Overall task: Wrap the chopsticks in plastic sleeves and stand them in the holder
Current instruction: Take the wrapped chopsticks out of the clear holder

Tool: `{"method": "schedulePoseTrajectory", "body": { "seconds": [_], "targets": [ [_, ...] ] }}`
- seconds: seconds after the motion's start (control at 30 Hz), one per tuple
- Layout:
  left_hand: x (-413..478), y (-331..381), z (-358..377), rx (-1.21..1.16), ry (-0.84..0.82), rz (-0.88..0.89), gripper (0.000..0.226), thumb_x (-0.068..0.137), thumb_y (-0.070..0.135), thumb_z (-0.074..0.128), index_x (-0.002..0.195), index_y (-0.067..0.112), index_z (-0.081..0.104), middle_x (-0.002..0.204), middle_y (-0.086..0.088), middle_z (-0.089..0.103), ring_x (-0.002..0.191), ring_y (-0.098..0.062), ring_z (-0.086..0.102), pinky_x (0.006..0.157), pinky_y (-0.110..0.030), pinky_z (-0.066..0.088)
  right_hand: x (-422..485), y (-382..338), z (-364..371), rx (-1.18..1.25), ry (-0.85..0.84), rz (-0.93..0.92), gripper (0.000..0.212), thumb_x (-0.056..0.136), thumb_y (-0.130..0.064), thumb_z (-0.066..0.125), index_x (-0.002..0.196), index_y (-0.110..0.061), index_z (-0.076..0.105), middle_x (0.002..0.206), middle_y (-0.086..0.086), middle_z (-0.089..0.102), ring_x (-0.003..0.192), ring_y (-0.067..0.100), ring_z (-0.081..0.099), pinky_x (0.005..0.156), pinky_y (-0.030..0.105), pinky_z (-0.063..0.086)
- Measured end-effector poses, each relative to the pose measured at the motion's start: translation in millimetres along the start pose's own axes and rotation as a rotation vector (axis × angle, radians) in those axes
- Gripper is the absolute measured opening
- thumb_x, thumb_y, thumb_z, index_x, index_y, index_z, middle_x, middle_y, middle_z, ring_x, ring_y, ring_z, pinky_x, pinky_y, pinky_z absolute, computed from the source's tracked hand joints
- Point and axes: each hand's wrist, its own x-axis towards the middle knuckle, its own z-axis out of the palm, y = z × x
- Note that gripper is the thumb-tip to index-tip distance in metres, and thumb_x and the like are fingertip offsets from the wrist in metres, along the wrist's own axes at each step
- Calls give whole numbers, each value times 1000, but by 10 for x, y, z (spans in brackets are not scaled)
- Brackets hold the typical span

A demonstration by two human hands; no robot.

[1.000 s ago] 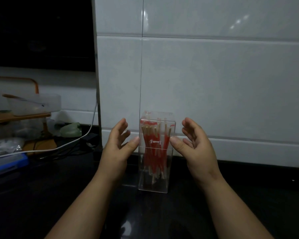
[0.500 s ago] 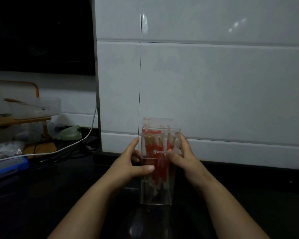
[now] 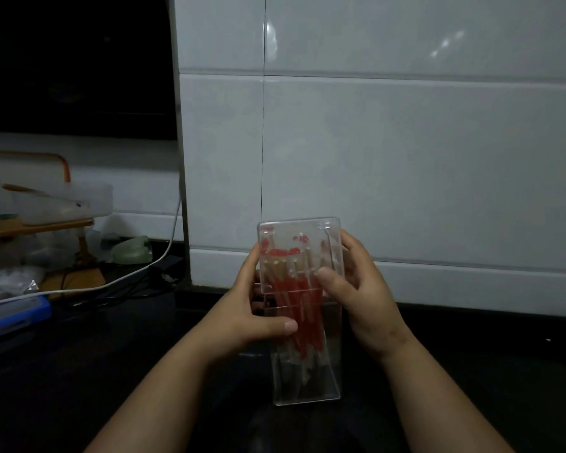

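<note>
I see the clear holder point(image 3: 307, 387) at centre, near side of the dark counter point(image 3: 79, 371), packed with chopsticks point(image 3: 303, 299) in red sleeves, pale ends up. The left hand point(image 3: 242, 312) and right hand point(image 3: 363, 295) grip its sides, thumbs across the near face. A white cable point(image 3: 138, 273) and blue box point(image 3: 13, 315) lie far left.
</note>
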Motion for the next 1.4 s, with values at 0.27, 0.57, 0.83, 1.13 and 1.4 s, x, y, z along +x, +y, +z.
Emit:
{"method": "schedulePoseTrajectory", "body": {
  "seconds": [0.27, 0.57, 0.83, 1.13, 1.4],
  "targets": [
    [-33, 64, 45, 157, -36, -24, 122, 55, 36, 96, 129, 81, 10, 131, 17, 59, 117, 0, 59, 98, -24, 49, -2, -281, 47, -69, 493, -275, 72, 61, -90, 51, 100, -31, 43, 76, -4, 49, 65, -3, 49, 65, 12, 43],
    [-64, 115, 88, 123, -56, 45, 119, 56, 33, 92, 131, 81, 12, 129, 5, 65, 117, -17, 65, 105, -45, 48, -20, -372, 13, 32, 216, -163, 71, 81, -82, 39, 132, -34, 52, 141, -18, 53, 135, 3, 44, 113, 36, 34],
    [-104, 173, 85, 123, -57, 23, 116, 57, 35, 92, 125, 85, 12, 132, 1, 63, 116, -19, 65, 103, -47, 49, 14, -320, -7, 118, 37, 37, 104, 59, -99, 32, 147, -44, 33, 152, -27, 35, 142, -4, 29, 123, 43, 18],
    [-101, 129, 25, 8, -31, 53, 120, 52, 47, 92, 142, 69, 16, 143, 11, 54, 126, -15, 59, 104, -44, 48, -1, -312, -133, -61, 57, -175, 82, 70, -89, 45, 117, -25, 65, 111, -13, 67, 102, 0, 58, 83, 12, 42],
    [-33, 88, -17, -282, 74, 128, 87, 57, 28, 93, 132, 31, 49, 128, -10, 65, 113, -28, 66, 86, -37, 56, -8, -377, -167, -536, -47, -157, 52, 62, -65, 69, 107, -39, 68, 110, -23, 61, 112, 3, 54, 86, 21, 40]
  ]
}}
